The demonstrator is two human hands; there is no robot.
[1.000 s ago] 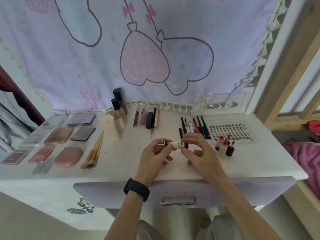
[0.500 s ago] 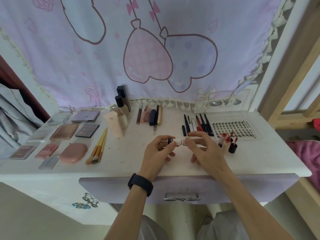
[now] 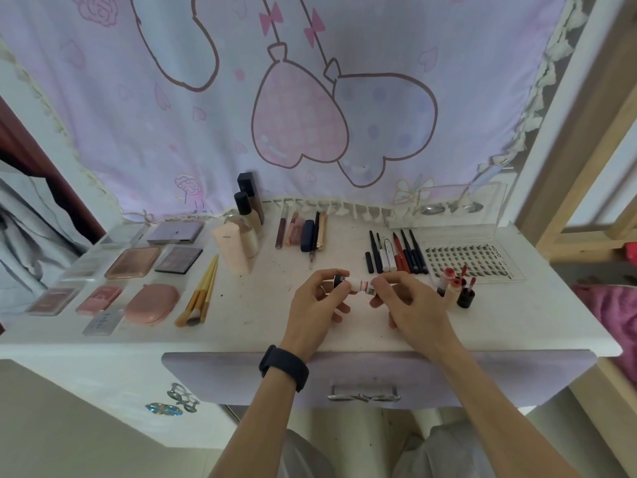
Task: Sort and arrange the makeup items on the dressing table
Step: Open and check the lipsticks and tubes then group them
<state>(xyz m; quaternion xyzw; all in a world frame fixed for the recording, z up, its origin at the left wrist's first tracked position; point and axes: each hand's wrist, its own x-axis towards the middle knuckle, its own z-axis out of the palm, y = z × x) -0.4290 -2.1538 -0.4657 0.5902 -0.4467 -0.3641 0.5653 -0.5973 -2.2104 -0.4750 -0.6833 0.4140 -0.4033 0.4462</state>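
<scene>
Black is the wristband (image 3: 284,367) on the left arm, nearest of all, just above the pale purple drawer (image 3: 482,377). Past it, over the white desk (image 3: 262,305), both hands pinch one small white tube with a black cap (image 3: 355,283). The left hand (image 3: 312,301) holds the capped end and the right hand (image 3: 410,305) holds the other end. To do this well, keep it level, check the cap is tight, then lay it beside things like it. The little red lip pots (image 3: 455,288) stand close on the right and could tip over. Farther back lie black and red pencils (image 3: 396,253), yellow brushes (image 3: 203,291), flat pink cases (image 3: 134,262) and tall bottles (image 3: 246,219).
</scene>
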